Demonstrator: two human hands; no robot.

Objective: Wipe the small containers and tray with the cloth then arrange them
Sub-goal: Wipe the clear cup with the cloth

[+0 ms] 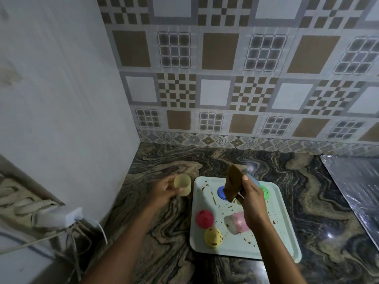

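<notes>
My left hand (164,191) holds a pale yellow cup (183,184) above the counter, left of the tray. My right hand (251,199) pinches a brown cloth (233,185) upright over the pale green tray (285,232), which is smeared with brown stains. On the tray stand a red container (204,218), a yellow container (213,237) with brown marks, a blue container (221,192) partly behind the cloth, and a green container (265,191) behind my hand. A clear and pink container (235,223) lies on its side, partly hidden by my right wrist.
The tray sits on a dark marbled counter (164,232) in a corner between a white wall and a patterned tile wall. A foil-covered sheet (359,191) lies at the right. A white power adapter (61,217) with cables sits at the left edge.
</notes>
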